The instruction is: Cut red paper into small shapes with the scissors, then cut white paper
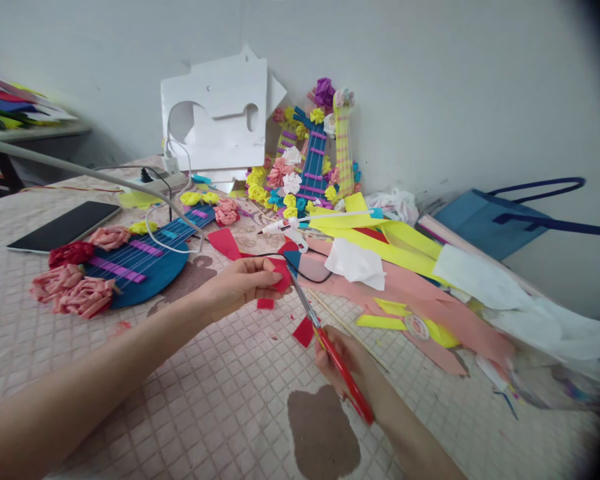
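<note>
Now a piece of red paper (pixel 282 276) is being pinched by the left hand (pixel 246 285) over the tabletop (pixel 220 407), while red-handled scissors (pixel 314 316) are gripped, right at its edge, by the right hand (pixel 353 365).

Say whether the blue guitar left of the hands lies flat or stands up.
Flat: the guitar lies on the table, its purple-striped front facing up.

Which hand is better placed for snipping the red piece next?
Probably the right hand: it holds the red-handled scissors, blades near the red piece. The left hand pinches that piece.
</note>
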A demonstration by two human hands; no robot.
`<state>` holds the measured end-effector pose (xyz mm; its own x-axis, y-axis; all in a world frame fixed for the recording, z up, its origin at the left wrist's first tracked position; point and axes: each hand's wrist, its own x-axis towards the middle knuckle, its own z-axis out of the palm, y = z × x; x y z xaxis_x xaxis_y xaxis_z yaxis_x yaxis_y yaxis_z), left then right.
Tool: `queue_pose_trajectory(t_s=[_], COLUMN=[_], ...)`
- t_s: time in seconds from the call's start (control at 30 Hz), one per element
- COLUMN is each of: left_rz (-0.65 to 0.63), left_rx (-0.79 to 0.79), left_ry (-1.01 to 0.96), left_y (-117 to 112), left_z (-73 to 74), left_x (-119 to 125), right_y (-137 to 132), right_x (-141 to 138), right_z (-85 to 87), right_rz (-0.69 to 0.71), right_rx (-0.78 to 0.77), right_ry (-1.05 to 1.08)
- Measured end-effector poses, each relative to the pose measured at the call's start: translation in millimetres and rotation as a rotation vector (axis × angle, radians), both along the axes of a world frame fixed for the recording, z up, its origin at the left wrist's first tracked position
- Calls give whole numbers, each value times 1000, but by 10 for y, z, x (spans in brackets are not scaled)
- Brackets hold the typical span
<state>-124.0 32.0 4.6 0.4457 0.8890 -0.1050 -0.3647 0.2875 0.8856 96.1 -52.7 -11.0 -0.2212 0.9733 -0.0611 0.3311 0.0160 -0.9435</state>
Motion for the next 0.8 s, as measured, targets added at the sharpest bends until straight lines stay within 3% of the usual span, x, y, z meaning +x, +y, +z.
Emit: queue_pose_trajectory(t_s=[0.17,0.37,0.53,0.8], left_rz=[20,105,54,-44], left_rx=[-51,-79,-42,-9], left_ry=[-8,24,81,239], left_y=[-122,-386,-483,-433], left_z=[1,-20,-90,-81], left_x=[101,339,410,368], right_y=[24,71,87,96], right_x=[-5,-160,-242,-183], right_z=[-10,30,24,39], right_rz=[21,-149,-220,-151], right_rx=[-107,8,93,68], right_ry=[83,252,233,166])
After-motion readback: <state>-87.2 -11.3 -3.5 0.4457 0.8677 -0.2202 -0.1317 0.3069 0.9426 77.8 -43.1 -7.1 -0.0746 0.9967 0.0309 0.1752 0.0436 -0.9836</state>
